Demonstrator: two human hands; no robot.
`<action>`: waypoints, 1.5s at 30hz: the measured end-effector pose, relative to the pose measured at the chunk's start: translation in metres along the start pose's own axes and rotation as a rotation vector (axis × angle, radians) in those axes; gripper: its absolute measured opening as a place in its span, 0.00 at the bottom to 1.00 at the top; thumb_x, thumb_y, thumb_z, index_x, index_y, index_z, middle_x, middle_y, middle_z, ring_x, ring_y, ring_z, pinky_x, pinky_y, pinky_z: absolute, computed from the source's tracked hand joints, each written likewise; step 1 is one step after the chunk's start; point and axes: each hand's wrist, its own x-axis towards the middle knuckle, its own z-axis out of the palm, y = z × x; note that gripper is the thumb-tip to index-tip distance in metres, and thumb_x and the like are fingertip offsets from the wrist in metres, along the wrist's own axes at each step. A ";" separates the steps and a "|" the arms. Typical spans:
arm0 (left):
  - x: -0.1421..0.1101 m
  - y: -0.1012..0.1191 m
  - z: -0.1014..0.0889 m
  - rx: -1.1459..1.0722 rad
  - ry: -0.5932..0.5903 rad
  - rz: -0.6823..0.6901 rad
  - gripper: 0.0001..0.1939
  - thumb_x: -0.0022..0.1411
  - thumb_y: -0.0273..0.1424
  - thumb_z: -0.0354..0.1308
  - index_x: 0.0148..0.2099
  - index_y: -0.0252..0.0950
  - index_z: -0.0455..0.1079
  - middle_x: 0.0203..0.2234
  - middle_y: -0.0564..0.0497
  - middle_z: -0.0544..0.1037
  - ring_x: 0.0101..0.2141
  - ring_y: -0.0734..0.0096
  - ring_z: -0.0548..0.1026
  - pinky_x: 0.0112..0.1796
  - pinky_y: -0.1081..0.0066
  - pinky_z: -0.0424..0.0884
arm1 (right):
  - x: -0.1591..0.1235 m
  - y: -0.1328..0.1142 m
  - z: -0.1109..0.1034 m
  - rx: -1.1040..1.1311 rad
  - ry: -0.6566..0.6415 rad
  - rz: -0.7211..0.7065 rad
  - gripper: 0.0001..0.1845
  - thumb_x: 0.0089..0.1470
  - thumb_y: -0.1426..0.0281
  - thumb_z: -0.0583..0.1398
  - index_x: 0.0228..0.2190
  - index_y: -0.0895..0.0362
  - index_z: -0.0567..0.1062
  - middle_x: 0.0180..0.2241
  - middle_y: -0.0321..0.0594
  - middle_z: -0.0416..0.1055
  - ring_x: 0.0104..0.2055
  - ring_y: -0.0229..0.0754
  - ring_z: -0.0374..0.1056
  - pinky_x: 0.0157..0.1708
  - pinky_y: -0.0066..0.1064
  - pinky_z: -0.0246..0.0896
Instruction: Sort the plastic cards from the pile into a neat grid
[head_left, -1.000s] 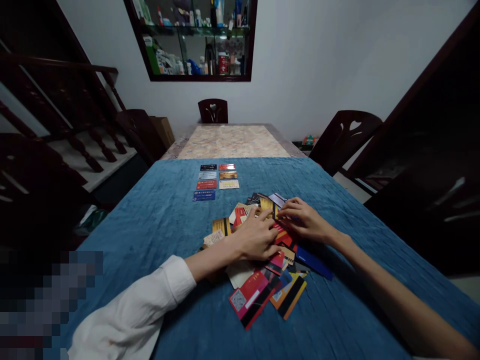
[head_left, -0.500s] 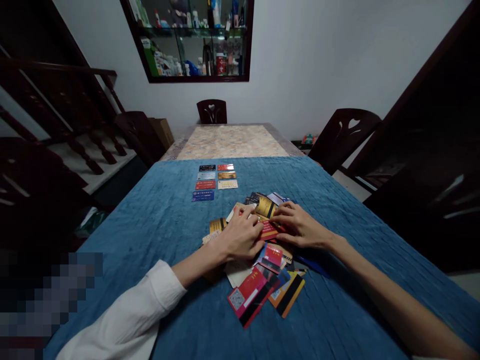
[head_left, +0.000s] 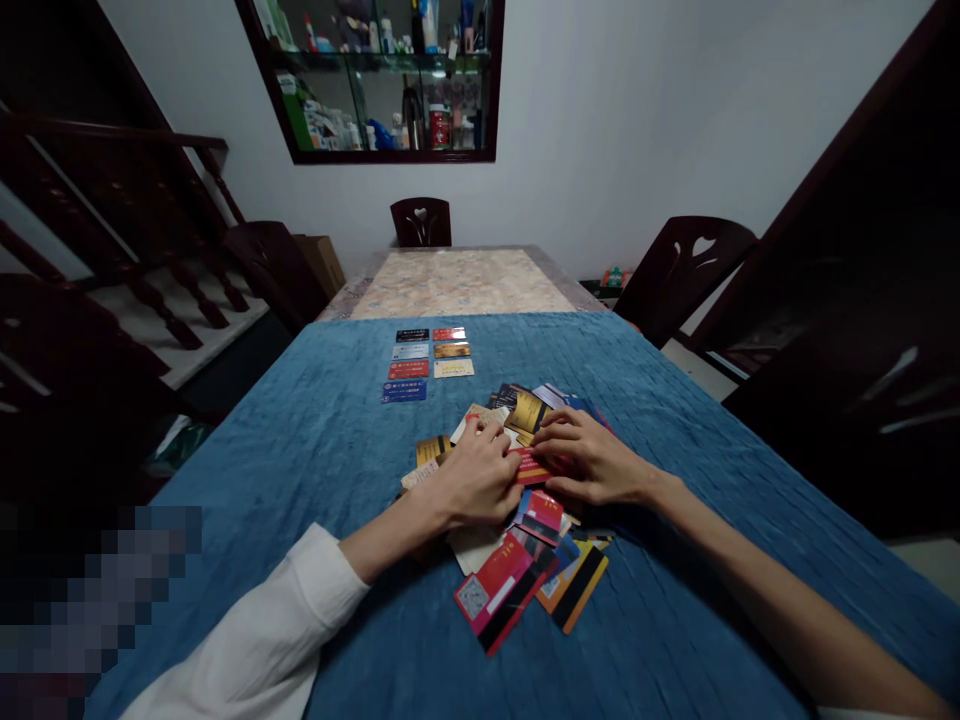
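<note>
A loose pile of bank-type cards lies on the blue cloth, and both my hands are over it. Between them is a red card (head_left: 531, 466) with light print. My left hand (head_left: 480, 475) has curled fingers on the pile, thumb and forefinger at the red card's left end. At its right end, my right hand (head_left: 589, 460) has its thumb below and its fingers above the edge. A gold card (head_left: 529, 412) shows behind them. Nearer me lie a pink-red card (head_left: 504, 585) with a QR code and a yellow-orange card (head_left: 576, 590). My palms hide part of the pile.
Beyond the pile, several cards lie face up in two columns, a dark blue card (head_left: 405, 391) nearest. The blue cloth (head_left: 315, 440) covers the near part of the table (head_left: 457, 280). Dark wooden chairs (head_left: 686, 265) stand around it.
The red card has shifted slightly left and toward me, together with my right hand. My left hand has barely moved. The two card columns are unchanged.
</note>
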 end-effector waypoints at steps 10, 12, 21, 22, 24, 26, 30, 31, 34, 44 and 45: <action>0.001 -0.007 -0.005 -0.267 0.043 -0.051 0.10 0.63 0.32 0.54 0.40 0.37 0.77 0.34 0.46 0.79 0.46 0.58 0.71 0.50 0.56 0.64 | -0.003 0.005 -0.005 0.062 0.082 -0.003 0.13 0.63 0.65 0.57 0.44 0.51 0.81 0.39 0.43 0.80 0.47 0.47 0.70 0.49 0.45 0.67; 0.002 -0.010 -0.003 -0.310 0.049 -0.050 0.10 0.63 0.31 0.54 0.42 0.38 0.77 0.35 0.47 0.79 0.45 0.59 0.72 0.50 0.57 0.65 | -0.004 0.006 -0.005 0.060 0.126 0.021 0.13 0.64 0.64 0.56 0.43 0.51 0.81 0.38 0.43 0.80 0.46 0.47 0.70 0.46 0.44 0.69; 0.006 -0.024 0.004 -0.402 0.117 -0.107 0.15 0.59 0.21 0.50 0.42 0.35 0.77 0.34 0.47 0.80 0.40 0.64 0.74 0.46 0.63 0.71 | -0.007 0.015 0.001 0.041 0.277 0.108 0.12 0.64 0.66 0.56 0.39 0.53 0.79 0.33 0.43 0.77 0.38 0.44 0.72 0.36 0.36 0.70; 0.006 -0.025 0.005 -0.422 0.135 -0.119 0.17 0.59 0.20 0.50 0.45 0.35 0.77 0.36 0.47 0.80 0.40 0.63 0.74 0.45 0.64 0.71 | -0.007 0.016 0.002 0.039 0.286 0.120 0.11 0.63 0.67 0.56 0.39 0.54 0.79 0.34 0.44 0.76 0.38 0.44 0.72 0.36 0.35 0.70; 0.006 -0.027 0.007 -0.455 0.167 -0.130 0.18 0.59 0.21 0.50 0.48 0.35 0.76 0.39 0.46 0.80 0.42 0.63 0.74 0.46 0.63 0.72 | -0.008 0.018 0.004 0.034 0.296 0.138 0.11 0.63 0.67 0.56 0.40 0.54 0.79 0.35 0.44 0.76 0.37 0.43 0.72 0.35 0.34 0.69; 0.006 -0.028 0.009 -0.470 0.187 -0.131 0.19 0.59 0.21 0.50 0.50 0.35 0.75 0.40 0.46 0.80 0.44 0.62 0.74 0.48 0.62 0.71 | -0.009 0.018 0.005 0.022 0.298 0.145 0.11 0.62 0.68 0.56 0.41 0.54 0.78 0.35 0.44 0.75 0.37 0.43 0.72 0.35 0.34 0.69; 0.005 -0.030 0.009 -0.461 0.180 -0.128 0.21 0.58 0.20 0.51 0.50 0.36 0.74 0.41 0.47 0.80 0.45 0.62 0.74 0.49 0.61 0.70 | -0.008 0.016 0.005 -0.027 0.279 0.134 0.12 0.62 0.69 0.55 0.42 0.53 0.78 0.35 0.44 0.76 0.39 0.45 0.72 0.37 0.36 0.67; 0.005 -0.030 0.009 -0.456 0.173 -0.130 0.21 0.57 0.20 0.51 0.50 0.36 0.74 0.41 0.47 0.80 0.45 0.62 0.74 0.49 0.61 0.70 | -0.008 0.015 0.005 -0.040 0.274 0.134 0.12 0.62 0.69 0.55 0.42 0.53 0.78 0.35 0.44 0.77 0.40 0.46 0.71 0.37 0.37 0.67; 0.005 -0.030 0.009 -0.439 0.162 -0.135 0.20 0.58 0.20 0.52 0.50 0.36 0.75 0.41 0.47 0.80 0.45 0.61 0.73 0.48 0.61 0.70 | -0.007 0.014 0.005 -0.085 0.280 0.144 0.12 0.63 0.70 0.54 0.43 0.53 0.77 0.36 0.44 0.77 0.39 0.46 0.71 0.38 0.37 0.66; 0.006 -0.030 0.018 -0.470 0.209 -0.182 0.12 0.61 0.22 0.52 0.43 0.36 0.75 0.37 0.46 0.80 0.43 0.60 0.73 0.46 0.62 0.69 | -0.003 0.014 0.013 -0.282 0.373 0.065 0.12 0.61 0.73 0.57 0.47 0.54 0.73 0.35 0.43 0.76 0.37 0.45 0.70 0.35 0.35 0.65; 0.006 -0.031 0.018 -0.474 0.212 -0.191 0.12 0.60 0.21 0.52 0.42 0.36 0.75 0.38 0.46 0.80 0.44 0.60 0.73 0.46 0.62 0.69 | -0.001 0.013 0.014 -0.304 0.378 0.055 0.12 0.61 0.74 0.58 0.46 0.55 0.73 0.35 0.43 0.76 0.37 0.45 0.69 0.36 0.35 0.65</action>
